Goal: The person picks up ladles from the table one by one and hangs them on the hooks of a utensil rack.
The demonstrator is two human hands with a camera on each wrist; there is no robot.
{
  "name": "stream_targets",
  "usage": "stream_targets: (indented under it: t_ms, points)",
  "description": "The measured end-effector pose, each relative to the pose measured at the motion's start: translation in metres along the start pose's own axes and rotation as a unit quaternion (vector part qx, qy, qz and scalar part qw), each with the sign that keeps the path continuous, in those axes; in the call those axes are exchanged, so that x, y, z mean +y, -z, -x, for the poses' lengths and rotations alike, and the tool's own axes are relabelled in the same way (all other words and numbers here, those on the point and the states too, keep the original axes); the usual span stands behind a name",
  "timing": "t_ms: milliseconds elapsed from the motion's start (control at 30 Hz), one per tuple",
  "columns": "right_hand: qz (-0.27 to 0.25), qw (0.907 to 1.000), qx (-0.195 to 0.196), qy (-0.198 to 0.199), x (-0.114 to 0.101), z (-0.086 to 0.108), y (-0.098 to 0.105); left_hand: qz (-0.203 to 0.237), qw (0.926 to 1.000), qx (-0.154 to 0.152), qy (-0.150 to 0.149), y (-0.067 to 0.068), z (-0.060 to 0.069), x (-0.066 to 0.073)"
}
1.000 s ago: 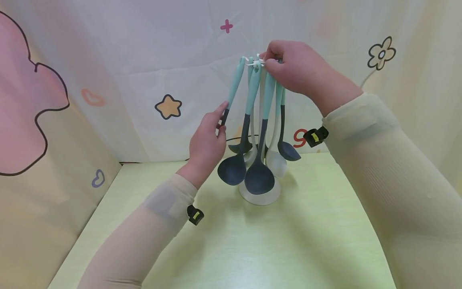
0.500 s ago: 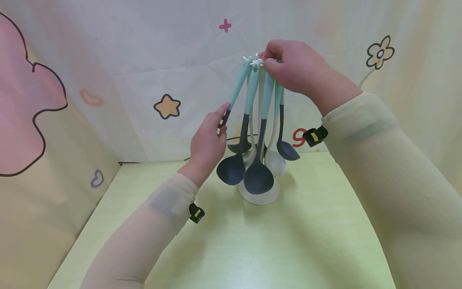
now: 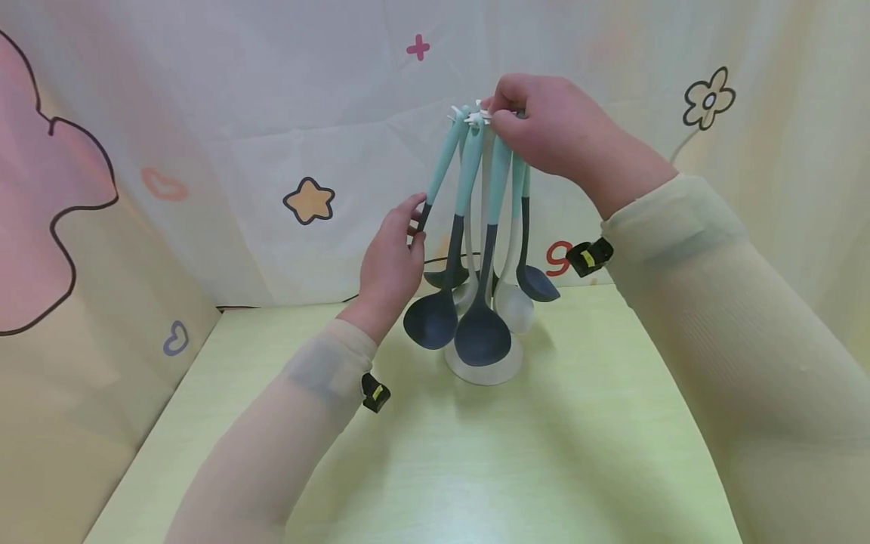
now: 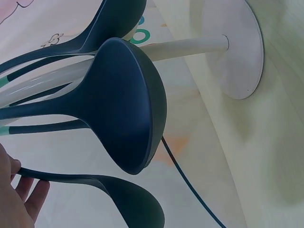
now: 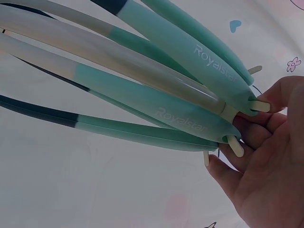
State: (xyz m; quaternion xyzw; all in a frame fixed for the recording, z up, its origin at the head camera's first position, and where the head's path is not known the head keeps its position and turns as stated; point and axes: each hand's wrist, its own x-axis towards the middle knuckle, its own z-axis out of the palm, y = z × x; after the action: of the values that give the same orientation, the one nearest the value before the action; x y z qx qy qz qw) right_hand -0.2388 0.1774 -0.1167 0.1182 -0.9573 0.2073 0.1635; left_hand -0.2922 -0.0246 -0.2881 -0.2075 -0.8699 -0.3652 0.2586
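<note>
My left hand (image 3: pixel 393 257) pinches the dark neck of a ladle (image 4: pixel 61 176) with a mint handle (image 3: pixel 443 162). That handle's top end is at a white utensil stand (image 3: pixel 492 372), where a prong tip shows beyond it. My right hand (image 3: pixel 560 125) grips the stand's top among its prongs; part of the top is hidden behind the fingers. Other utensils hang around the post, among them a front dark ladle (image 3: pixel 482 336), a second dark ladle (image 3: pixel 431 321), a white spoon (image 3: pixel 514 306) and a smaller dark pointed-lip ladle (image 3: pixel 538 284).
The stand's round base rests on a pale green table (image 3: pixel 435 468). Close behind hangs a printed cloth (image 3: pixel 272 91), and another cloth side (image 3: pixel 81 378) rises at the left. Black clips (image 3: pixel 376 393) sit on both sleeves.
The held ladle's top end has moved right onto the stand's prong, from just outside it. My right hand keeps its grip on the top. The whole view has shifted slightly.
</note>
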Motion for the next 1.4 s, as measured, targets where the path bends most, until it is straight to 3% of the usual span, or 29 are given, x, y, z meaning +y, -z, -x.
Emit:
stream_targets:
  t_ms: [433,733,1400]
  points:
    - [0.004,1.0,0.002,0.003,0.001,0.0,0.0,0.049,0.9988,0.002,0.001,-0.011,-0.004,-0.003]
    - [-0.005,1.0,0.0,0.005,-0.002,-0.001,-0.002,0.077,0.9965,-0.022,0.024,-0.008,0.002,-0.001]
    - [-0.013,0.9999,0.005,0.008,0.002,-0.002,-0.009,0.123,0.9901,-0.054,0.04,-0.011,0.018,-0.001]
